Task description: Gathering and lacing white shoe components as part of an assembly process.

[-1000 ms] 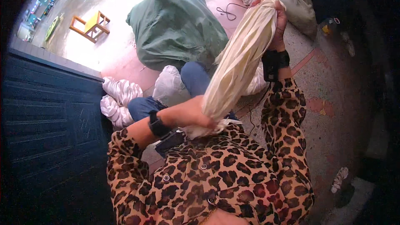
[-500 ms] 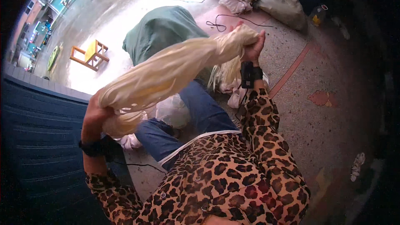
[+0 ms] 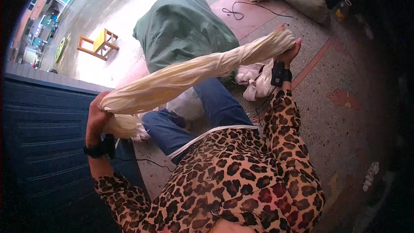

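Speckled floor, green cloth sack beyond. Cream strand bundle stretched above jeans; left hand and right hand, both grips clamped on it. Uneven pull could make it slip or tangle.

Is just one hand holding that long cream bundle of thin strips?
No, the left hand and right hand both hold the long cream bundle of thin strips, which stretches between them.

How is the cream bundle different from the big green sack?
The cream bundle is long and narrow; the green sack is wide and rounded. The left hand and right hand hold the cream bundle up; the green sack sits on the floor. Both show creases.
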The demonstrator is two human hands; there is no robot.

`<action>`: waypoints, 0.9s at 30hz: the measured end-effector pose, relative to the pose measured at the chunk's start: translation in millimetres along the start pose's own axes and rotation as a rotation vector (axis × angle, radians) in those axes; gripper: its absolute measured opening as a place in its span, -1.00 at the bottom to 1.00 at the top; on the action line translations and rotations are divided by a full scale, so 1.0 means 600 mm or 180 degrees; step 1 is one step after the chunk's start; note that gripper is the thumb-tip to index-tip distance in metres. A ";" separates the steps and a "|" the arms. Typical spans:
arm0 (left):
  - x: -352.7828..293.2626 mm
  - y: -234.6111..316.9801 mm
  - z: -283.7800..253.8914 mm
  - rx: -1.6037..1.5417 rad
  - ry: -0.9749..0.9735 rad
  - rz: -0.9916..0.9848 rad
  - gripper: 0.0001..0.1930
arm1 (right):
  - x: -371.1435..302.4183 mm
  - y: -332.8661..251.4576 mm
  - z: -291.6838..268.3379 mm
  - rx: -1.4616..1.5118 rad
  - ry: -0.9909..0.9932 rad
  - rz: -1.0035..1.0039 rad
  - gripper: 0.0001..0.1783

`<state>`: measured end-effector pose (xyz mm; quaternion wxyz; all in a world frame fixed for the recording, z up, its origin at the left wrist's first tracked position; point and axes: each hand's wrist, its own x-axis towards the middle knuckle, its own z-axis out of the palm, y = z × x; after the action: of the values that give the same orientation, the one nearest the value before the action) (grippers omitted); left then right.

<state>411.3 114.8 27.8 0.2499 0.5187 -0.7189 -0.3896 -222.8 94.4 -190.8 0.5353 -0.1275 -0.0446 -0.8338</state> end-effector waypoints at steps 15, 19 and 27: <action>-0.004 -0.098 -0.013 0.1998 0.1062 0.0773 -0.38 | -0.204 -0.161 -0.121 -0.1465 0.0641 -0.0723 -0.12; 0.006 -0.081 0.007 0.1664 0.0952 0.0503 -0.42 | -0.233 -0.193 -0.139 -0.1826 0.1039 -0.0683 -0.13; 0.037 0.051 0.084 0.1408 0.0773 0.0893 -0.52 | 0.021 -0.297 0.094 -0.2918 0.0400 -0.0993 -0.15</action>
<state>348.3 113.7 23.2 0.2665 0.4989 -0.8159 -0.1200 -379.7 170.6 -122.3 0.2943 -0.2913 0.3410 -0.8439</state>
